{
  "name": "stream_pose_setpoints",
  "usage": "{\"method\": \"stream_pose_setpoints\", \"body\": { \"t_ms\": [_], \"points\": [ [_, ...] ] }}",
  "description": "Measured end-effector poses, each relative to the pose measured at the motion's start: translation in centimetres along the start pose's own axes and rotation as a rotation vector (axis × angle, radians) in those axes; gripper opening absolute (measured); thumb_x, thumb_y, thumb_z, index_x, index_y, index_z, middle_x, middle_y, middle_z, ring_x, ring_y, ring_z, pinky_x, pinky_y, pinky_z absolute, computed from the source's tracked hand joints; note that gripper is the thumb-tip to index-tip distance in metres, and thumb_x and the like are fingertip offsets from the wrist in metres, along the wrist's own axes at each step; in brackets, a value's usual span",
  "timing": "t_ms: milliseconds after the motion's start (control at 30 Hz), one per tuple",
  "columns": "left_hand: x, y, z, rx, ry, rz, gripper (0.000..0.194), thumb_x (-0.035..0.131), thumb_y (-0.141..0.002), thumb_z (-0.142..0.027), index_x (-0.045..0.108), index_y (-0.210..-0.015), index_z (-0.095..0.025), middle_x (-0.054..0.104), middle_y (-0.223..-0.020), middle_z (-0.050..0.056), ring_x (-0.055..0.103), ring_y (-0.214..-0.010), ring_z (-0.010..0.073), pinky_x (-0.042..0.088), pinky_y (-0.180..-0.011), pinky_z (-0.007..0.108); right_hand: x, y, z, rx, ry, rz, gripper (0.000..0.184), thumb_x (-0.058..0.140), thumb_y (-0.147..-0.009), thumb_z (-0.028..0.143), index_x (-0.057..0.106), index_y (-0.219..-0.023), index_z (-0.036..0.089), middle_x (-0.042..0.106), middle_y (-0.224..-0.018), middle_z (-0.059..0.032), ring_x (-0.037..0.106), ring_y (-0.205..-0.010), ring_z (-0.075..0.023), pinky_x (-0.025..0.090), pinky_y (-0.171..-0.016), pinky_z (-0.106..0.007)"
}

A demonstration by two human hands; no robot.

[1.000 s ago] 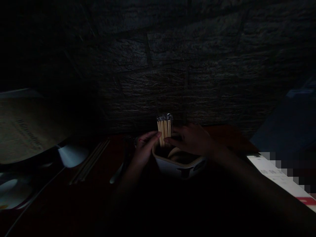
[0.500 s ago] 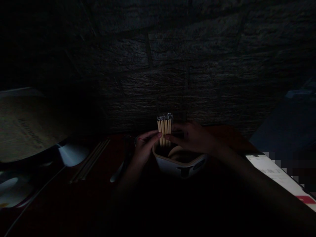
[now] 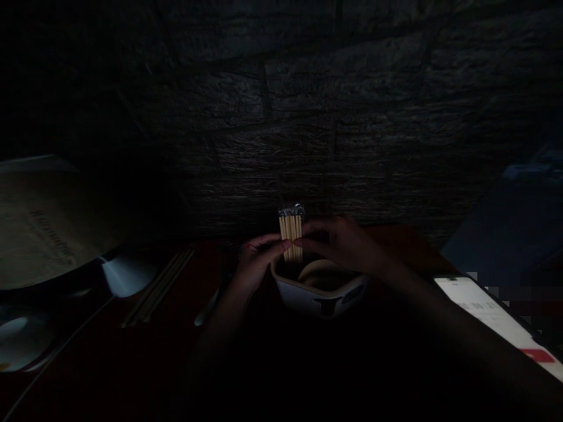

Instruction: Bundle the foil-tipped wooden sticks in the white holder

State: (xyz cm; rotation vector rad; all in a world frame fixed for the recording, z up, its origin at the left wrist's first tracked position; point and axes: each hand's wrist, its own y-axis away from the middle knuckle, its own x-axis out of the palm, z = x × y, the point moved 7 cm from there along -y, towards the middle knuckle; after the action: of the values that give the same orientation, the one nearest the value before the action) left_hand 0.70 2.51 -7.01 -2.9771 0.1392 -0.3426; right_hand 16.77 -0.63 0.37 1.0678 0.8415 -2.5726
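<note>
A bundle of light wooden chopsticks [image 3: 291,227] with crinkled clear plastic at the top stands upright in the dim light, its lower ends inside a pale box [image 3: 299,295]. My left hand [image 3: 257,264] grips the bundle from the left, thumb across its front. From the right, my right hand [image 3: 338,241] pinches the same bundle, its thumb close to the left thumb. The box has a tan rim and dark printed marks on its front. A rounded tan object [image 3: 323,271] sits inside it, right of the chopsticks.
Several loose chopsticks [image 3: 160,287] lie on the dark red table at left, with a spoon [image 3: 206,309] nearer my left forearm. A tan printed bag or box [image 3: 39,228] and a white cone-shaped object [image 3: 127,275] are further left. A lit phone [image 3: 488,310] lies right; a stone-patterned wall [image 3: 299,117] rises behind.
The bundle has shifted slightly left and looks narrower and more even. My thumbs have come closer together across its front. Both hands keep hold of it.
</note>
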Motion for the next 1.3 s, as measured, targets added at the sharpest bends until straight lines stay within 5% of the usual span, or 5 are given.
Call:
{"method": "stream_pose_setpoints", "body": {
  "t_ms": [600,967,1300],
  "points": [
    [0.5,0.2,-0.3,-0.064,-0.023,0.015,0.021,0.084,-0.062,-0.026,0.077,-0.080,-0.018,0.076,-0.081,0.004,0.068,-0.075,0.0174,0.049,-0.076,0.028,0.3,0.0,-0.3,0.030,0.138,-0.018,0.021,0.065,-0.085,0.040,0.073,-0.096,0.024,0.076,-0.097,-0.0018,0.071,-0.091,-0.0195,0.051,-0.077,-0.028],
    [1.4,0.3,0.0,-0.123,0.106,0.085,0.031,0.081,-0.065,-0.023,0.076,-0.095,-0.017,0.076,-0.095,0.008,0.070,-0.085,0.0208,0.052,-0.081,0.033,0.0,0.0,0.1,0.021,0.139,-0.010,0.027,0.068,-0.082,0.044,0.073,-0.099,0.024,0.076,-0.099,-0.0026,0.070,-0.091,-0.0196,0.051,-0.078,-0.028],
    [1.1,0.2,0.3,-0.117,0.113,0.066,0.025,0.081,-0.066,-0.022,0.076,-0.090,-0.019,0.076,-0.091,0.005,0.069,-0.081,0.0178,0.052,-0.078,0.029,-0.2,0.0,0.2,0.005,0.064,-0.028,0.016,0.062,-0.085,0.033,0.070,-0.092,0.020,0.075,-0.093,-0.0013,0.070,-0.084,-0.0164,0.049,-0.074,-0.026]
  ]
}}
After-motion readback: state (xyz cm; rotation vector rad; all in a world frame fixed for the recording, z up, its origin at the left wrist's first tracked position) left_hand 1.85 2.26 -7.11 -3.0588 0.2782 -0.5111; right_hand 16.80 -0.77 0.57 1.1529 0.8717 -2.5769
